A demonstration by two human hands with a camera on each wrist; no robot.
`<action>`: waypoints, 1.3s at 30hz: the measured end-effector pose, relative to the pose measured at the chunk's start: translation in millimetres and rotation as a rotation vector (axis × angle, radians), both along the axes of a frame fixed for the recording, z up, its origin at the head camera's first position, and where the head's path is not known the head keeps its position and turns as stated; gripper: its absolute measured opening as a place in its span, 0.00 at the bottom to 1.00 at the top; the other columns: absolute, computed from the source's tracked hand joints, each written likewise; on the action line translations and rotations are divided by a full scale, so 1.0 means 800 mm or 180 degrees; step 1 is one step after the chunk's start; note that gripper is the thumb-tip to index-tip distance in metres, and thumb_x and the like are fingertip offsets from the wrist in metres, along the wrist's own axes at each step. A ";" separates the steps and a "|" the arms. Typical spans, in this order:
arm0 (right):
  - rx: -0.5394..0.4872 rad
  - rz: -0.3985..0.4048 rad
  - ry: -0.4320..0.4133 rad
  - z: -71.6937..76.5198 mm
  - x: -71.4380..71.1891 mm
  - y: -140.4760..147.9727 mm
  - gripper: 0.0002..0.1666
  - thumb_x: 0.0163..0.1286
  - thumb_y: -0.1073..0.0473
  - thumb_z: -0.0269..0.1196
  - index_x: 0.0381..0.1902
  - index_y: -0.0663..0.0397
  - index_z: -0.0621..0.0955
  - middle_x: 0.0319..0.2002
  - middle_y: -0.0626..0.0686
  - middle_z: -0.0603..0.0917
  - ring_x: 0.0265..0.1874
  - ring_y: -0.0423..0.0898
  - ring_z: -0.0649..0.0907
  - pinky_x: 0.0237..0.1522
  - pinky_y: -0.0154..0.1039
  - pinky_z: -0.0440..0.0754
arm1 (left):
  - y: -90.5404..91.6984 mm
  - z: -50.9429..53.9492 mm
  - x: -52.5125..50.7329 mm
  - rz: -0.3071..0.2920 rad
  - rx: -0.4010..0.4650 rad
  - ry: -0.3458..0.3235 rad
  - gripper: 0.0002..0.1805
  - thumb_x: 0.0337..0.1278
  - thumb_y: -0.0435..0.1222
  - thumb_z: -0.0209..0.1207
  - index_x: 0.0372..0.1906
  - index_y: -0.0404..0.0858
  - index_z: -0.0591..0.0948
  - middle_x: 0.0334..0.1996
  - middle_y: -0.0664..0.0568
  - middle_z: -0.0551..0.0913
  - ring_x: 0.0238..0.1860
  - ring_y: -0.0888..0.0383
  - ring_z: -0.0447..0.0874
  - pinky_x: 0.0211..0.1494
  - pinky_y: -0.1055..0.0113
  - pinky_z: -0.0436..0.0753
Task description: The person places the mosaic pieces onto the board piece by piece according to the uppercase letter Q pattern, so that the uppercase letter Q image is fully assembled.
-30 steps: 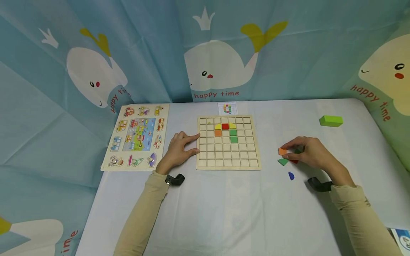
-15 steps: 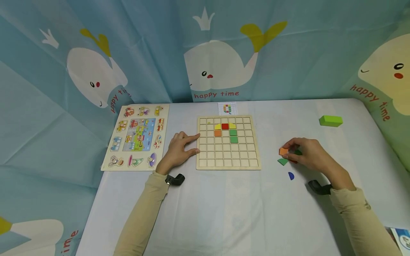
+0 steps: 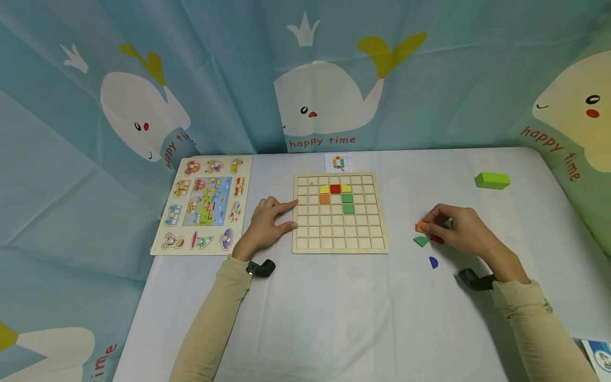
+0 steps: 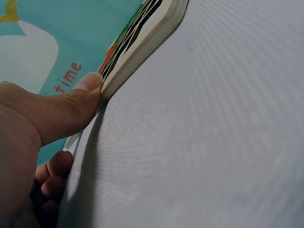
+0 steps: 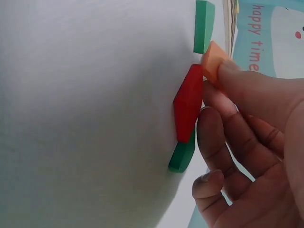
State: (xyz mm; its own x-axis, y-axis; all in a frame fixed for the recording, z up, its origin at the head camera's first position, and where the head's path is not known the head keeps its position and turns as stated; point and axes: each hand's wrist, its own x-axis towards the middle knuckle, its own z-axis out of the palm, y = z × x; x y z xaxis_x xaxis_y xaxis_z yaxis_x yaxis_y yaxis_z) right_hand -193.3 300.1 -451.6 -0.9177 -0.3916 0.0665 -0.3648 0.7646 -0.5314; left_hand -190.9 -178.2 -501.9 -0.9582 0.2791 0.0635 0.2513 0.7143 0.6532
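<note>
The left hand (image 3: 267, 225) touches the left edge of the wooden grid board (image 3: 340, 250) with thumb and forefinger spread; the left wrist view shows its thumb (image 4: 71, 107) on the board's side. On the grid sit a red square (image 3: 335, 189), two yellow pieces, an orange square (image 3: 324, 199) and two green squares. Right of the board, the right hand (image 3: 460, 228) pinches an orange piece (image 5: 213, 59) between thumb and forefinger. Beside it lie a red piece (image 5: 188, 102), a green piece (image 5: 204, 26) and another green one (image 5: 182, 154) partly behind the red. A blue half-round piece (image 3: 433, 262) lies nearer.
A picture puzzle board (image 3: 164, 246) lies at the left. Behind the grid board is a small pattern card (image 3: 339, 162). A light green block (image 3: 492, 181) stands at the back right, and a blue-and-white printed item (image 3: 599, 355) is at the right edge.
The right hand has shifted only slightly around the orange piece, which has tilted a little, and more of the red piece shows beneath the fingers. The left hand has stayed in place.
</note>
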 end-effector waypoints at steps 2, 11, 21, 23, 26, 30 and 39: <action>-0.0054 0.0017 -0.0039 0.001 -0.001 -0.002 0.06 0.70 0.62 0.74 0.42 0.53 0.86 0.31 0.48 0.88 0.25 0.35 0.80 0.27 0.33 0.75 | 0.000 0.000 0.000 -0.0001 0.0009 0.0002 0.35 0.62 0.45 0.74 0.74 0.48 0.79 0.39 0.48 0.72 0.42 0.53 0.62 0.50 0.59 0.61; -0.0210 0.0104 -0.0146 0.001 -0.008 -0.009 0.12 0.76 0.63 0.67 0.54 0.51 0.88 0.34 0.49 0.88 0.28 0.37 0.80 0.29 0.34 0.76 | 0.000 -0.002 -0.001 0.0008 -0.0016 0.0000 0.35 0.63 0.46 0.74 0.74 0.49 0.79 0.40 0.49 0.71 0.42 0.52 0.62 0.50 0.59 0.61; -0.0424 -0.0008 -0.0161 0.006 -0.019 -0.029 0.15 0.71 0.56 0.73 0.54 0.51 0.89 0.37 0.53 0.89 0.30 0.41 0.84 0.28 0.31 0.76 | 0.000 -0.001 -0.003 0.0005 -0.0026 0.0029 0.35 0.63 0.46 0.73 0.74 0.49 0.79 0.40 0.49 0.71 0.43 0.53 0.63 0.50 0.60 0.61; -0.0450 -0.0041 -0.0147 0.008 -0.020 -0.035 0.17 0.70 0.58 0.74 0.55 0.52 0.89 0.37 0.53 0.90 0.30 0.39 0.84 0.29 0.30 0.74 | 0.000 -0.002 -0.003 0.0004 -0.0021 0.0011 0.35 0.63 0.46 0.73 0.74 0.49 0.79 0.40 0.49 0.71 0.43 0.53 0.62 0.50 0.60 0.60; -0.0525 -0.0057 -0.0117 0.009 -0.022 -0.044 0.18 0.68 0.61 0.76 0.56 0.53 0.90 0.37 0.54 0.91 0.31 0.36 0.84 0.30 0.28 0.73 | 0.000 -0.001 -0.002 0.0002 -0.0010 -0.0003 0.35 0.63 0.46 0.73 0.74 0.49 0.79 0.40 0.49 0.71 0.42 0.53 0.62 0.50 0.60 0.60; -0.0613 -0.0014 -0.0044 0.009 -0.027 -0.058 0.19 0.66 0.64 0.76 0.55 0.54 0.90 0.37 0.54 0.92 0.32 0.33 0.84 0.33 0.26 0.75 | 0.000 0.000 -0.002 -0.0006 -0.0006 -0.0006 0.35 0.63 0.46 0.73 0.74 0.49 0.79 0.40 0.48 0.71 0.42 0.53 0.62 0.50 0.59 0.60; -0.0681 -0.0021 -0.0154 0.008 -0.037 -0.091 0.16 0.68 0.58 0.76 0.53 0.52 0.90 0.36 0.52 0.90 0.33 0.38 0.82 0.35 0.28 0.76 | -0.001 -0.002 -0.001 -0.0002 0.0006 0.0011 0.35 0.62 0.46 0.74 0.74 0.50 0.79 0.40 0.48 0.72 0.41 0.53 0.62 0.50 0.59 0.61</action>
